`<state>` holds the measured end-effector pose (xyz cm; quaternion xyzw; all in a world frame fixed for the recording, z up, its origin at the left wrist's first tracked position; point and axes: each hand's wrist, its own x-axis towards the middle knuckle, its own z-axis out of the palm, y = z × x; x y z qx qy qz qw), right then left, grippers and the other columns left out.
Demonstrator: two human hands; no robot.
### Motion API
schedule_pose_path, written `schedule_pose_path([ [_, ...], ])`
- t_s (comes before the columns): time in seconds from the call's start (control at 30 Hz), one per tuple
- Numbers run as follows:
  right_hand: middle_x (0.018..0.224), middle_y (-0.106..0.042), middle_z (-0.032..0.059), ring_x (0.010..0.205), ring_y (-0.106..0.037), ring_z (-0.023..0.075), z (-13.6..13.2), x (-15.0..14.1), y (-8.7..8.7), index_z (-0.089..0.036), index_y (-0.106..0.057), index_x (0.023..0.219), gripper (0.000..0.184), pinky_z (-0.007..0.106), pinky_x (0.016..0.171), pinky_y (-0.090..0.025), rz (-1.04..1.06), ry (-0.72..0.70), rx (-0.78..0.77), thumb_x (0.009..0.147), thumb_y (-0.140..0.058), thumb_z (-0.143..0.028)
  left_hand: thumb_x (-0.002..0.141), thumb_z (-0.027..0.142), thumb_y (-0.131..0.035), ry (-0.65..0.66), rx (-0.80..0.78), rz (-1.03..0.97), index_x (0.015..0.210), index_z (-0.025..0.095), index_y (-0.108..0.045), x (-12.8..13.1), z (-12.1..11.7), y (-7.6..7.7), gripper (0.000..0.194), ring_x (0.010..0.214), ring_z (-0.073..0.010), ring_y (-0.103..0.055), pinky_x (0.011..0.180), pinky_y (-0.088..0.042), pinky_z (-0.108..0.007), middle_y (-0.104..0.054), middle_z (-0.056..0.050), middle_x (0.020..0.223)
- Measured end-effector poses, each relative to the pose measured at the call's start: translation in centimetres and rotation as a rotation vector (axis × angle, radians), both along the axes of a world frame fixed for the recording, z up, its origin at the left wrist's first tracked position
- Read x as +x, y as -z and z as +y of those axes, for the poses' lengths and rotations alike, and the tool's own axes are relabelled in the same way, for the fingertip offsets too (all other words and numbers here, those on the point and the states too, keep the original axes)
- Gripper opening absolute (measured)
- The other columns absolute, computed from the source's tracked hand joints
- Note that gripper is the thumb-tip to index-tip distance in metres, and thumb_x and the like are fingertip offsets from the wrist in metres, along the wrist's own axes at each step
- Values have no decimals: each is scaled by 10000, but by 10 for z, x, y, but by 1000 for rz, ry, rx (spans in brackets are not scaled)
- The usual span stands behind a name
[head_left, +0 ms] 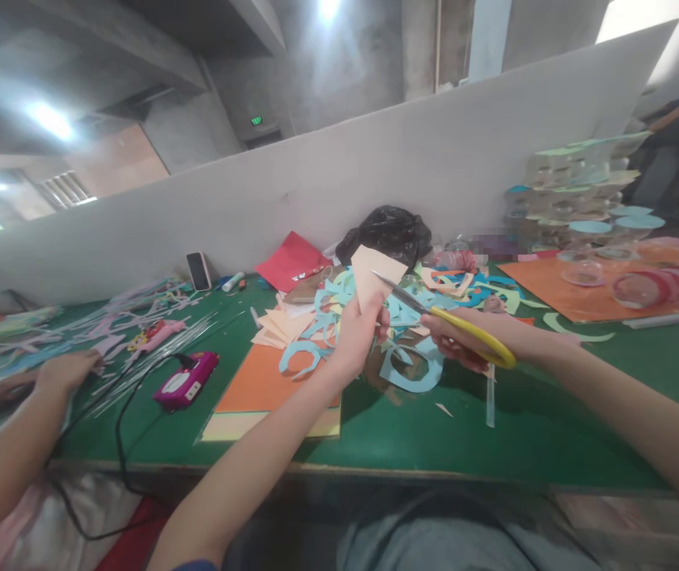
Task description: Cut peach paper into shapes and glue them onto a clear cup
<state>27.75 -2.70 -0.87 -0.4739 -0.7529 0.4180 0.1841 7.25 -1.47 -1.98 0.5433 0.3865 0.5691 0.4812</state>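
Observation:
My left hand [358,333] is closed on a piece of cream paper [369,274], held up above the heap of cut paper. In my right hand [455,337] is a pair of scissors [470,329] with yellow handles. Their blades point left, and the tip lies at the paper's face; I cannot tell whether they are cutting into it. Below my hands lie light blue paper scraps [416,369] with round holes cut out. Left of my left hand are a stack of cream paper pieces [283,325] and orange sheets [256,381].
A co-worker's hands [69,369] are at the left among paper strips and thin rods. A magenta power strip [188,381] with a black cord sits between us. Behind are a black plastic bag [387,230], a red sheet [292,262] and a phone [199,271]. Clear plastic cups [583,270] stand right.

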Motion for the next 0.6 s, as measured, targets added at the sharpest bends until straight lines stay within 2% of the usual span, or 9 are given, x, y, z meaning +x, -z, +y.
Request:
schedule_pose_path([
  [0.03,471,-550,40,381,-497,153,0,1,-1,-194,-579,662,707,261,391,-389,-35,-18,-24,821,-405,-861,852,454,-641,13,-5,-7,735,209,-440,0,0,0,337,384,-53,-367,377,-262,-200,-457,71,538],
  [0.17,486,-563,44,424,-510,169,-2,5,-2,-209,-665,807,712,278,431,-405,-60,-77,49,835,-370,-857,839,470,-662,73,-34,-28,699,220,-377,2,1,1,403,366,-30,-241,374,-169,-191,-320,107,491],
  [0.27,497,-558,50,435,-499,166,-5,0,-5,-204,-664,830,712,282,439,-405,-63,-73,69,879,-314,-822,824,472,-678,108,-55,-35,724,222,-378,3,0,2,403,378,-29,-227,379,-159,-178,-296,114,494],
  [0.47,481,-534,37,436,-488,141,-15,-17,-25,-183,-568,787,683,241,462,-407,-255,69,-74,976,-138,-678,807,477,-686,120,-67,-47,742,224,-370,6,-7,-3,410,392,-24,-190,380,-156,-166,-285,123,511],
  [0.6,499,-527,18,452,-486,143,-10,-10,-17,-188,-590,855,688,253,505,-427,-265,-22,4,976,-109,-664,834,455,-648,143,-66,-31,730,228,-349,6,-9,-4,390,391,-28,-175,377,-143,-168,-252,128,501],
])
